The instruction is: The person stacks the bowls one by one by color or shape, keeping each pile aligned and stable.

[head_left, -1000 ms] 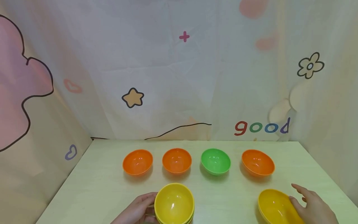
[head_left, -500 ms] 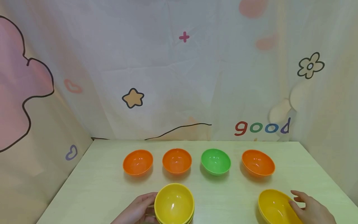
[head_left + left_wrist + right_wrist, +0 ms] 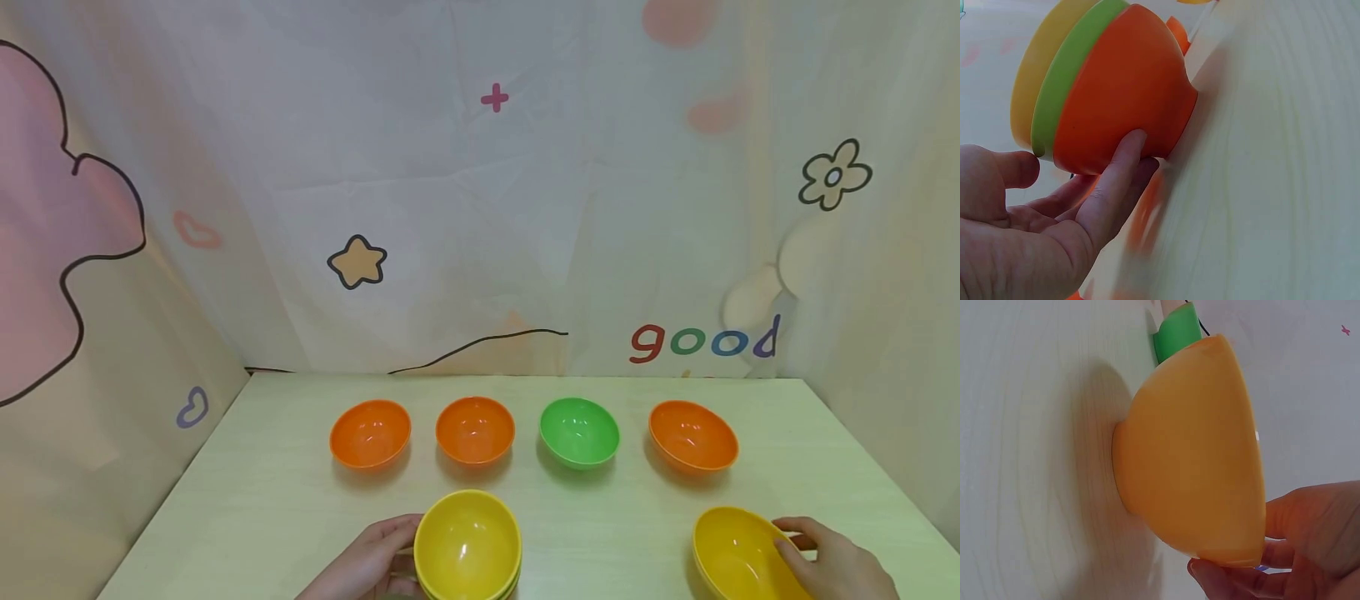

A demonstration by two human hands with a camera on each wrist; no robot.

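Observation:
A stack of bowls stands upright in front of me: a yellow bowl (image 3: 467, 546) on top, a green bowl (image 3: 1072, 69) under it, an orange bowl (image 3: 1129, 94) lowest. My left hand (image 3: 375, 558) is at its left side, fairly straight fingers touching the orange bowl and the thumb by the upper rims. At the right, another yellow bowl (image 3: 738, 554) stands with its foot on the table. My right hand (image 3: 840, 562) pinches its right rim, thumb on the inside and fingers outside; the right wrist view shows fingertips (image 3: 1200, 569) under that rim.
Across the back of the pale table (image 3: 600, 533) runs a row: an orange bowl (image 3: 371, 435), a second orange bowl (image 3: 476, 431), a green bowl (image 3: 579, 432) and a third orange bowl (image 3: 693, 437). A printed cloth (image 3: 450, 208) hangs behind and at both sides.
My right hand's fingers have come down and in to the yellow bowl's rim, narrowing the gap to the thumb. My left hand and the bowls look unmoved.

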